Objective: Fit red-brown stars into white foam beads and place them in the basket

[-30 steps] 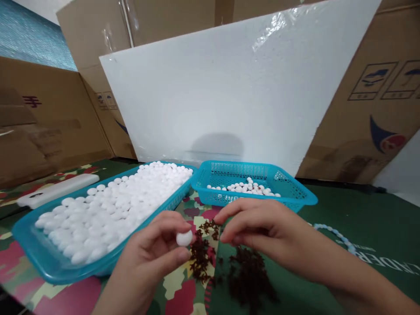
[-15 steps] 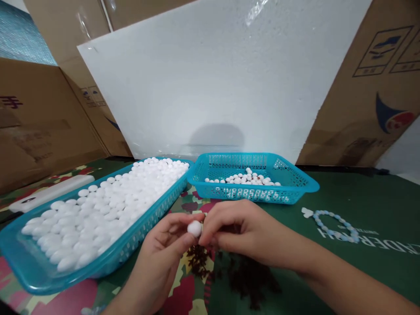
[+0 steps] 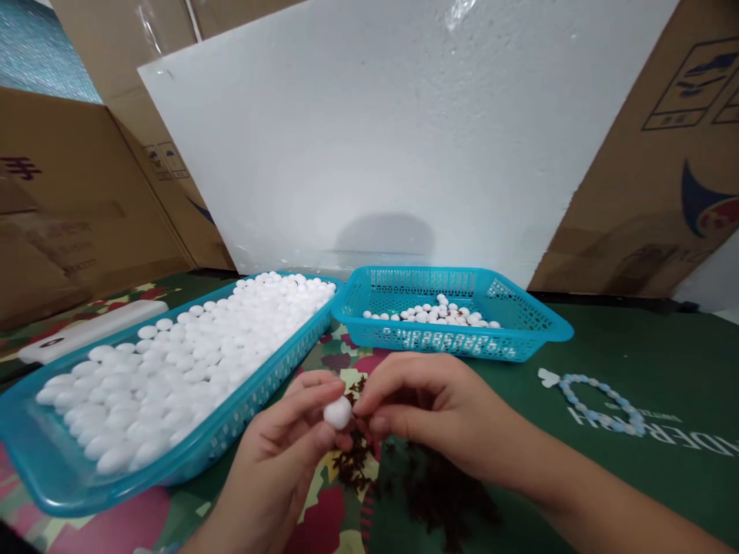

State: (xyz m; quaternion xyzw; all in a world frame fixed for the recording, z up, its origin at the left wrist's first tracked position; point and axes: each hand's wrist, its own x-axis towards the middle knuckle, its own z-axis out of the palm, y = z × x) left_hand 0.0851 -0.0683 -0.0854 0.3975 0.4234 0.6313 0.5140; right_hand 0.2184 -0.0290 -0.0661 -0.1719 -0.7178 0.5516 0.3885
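A small white ball (image 3: 338, 413) is pinched between the thumb and fingers of my left hand (image 3: 289, 438). Close by on its right, my right hand (image 3: 427, 400) has thumb and forefinger pressed together at the ball's side; whatever lies between those fingertips is too small to make out. Beneath both hands, dark reddish-brown small pieces (image 3: 444, 496) are heaped on the table cover. On the left stands a long blue basket (image 3: 254, 392) full of white balls (image 3: 190, 362). Farther back, a second blue basket (image 3: 462, 338) holds a smaller group of white balls (image 3: 444, 312), some with brown bits among them.
A bracelet of pale blue beads (image 3: 600, 400) lies on the green cover (image 3: 663, 354) at right. A white slab-like object (image 3: 92, 331) rests behind the long basket. Behind everything lean a white board (image 3: 392, 138) and cardboard boxes (image 3: 75, 192).
The ball in my left hand has shifted slightly left and down. My right fingertips have drawn a little apart from it. The whole view has turned slightly.
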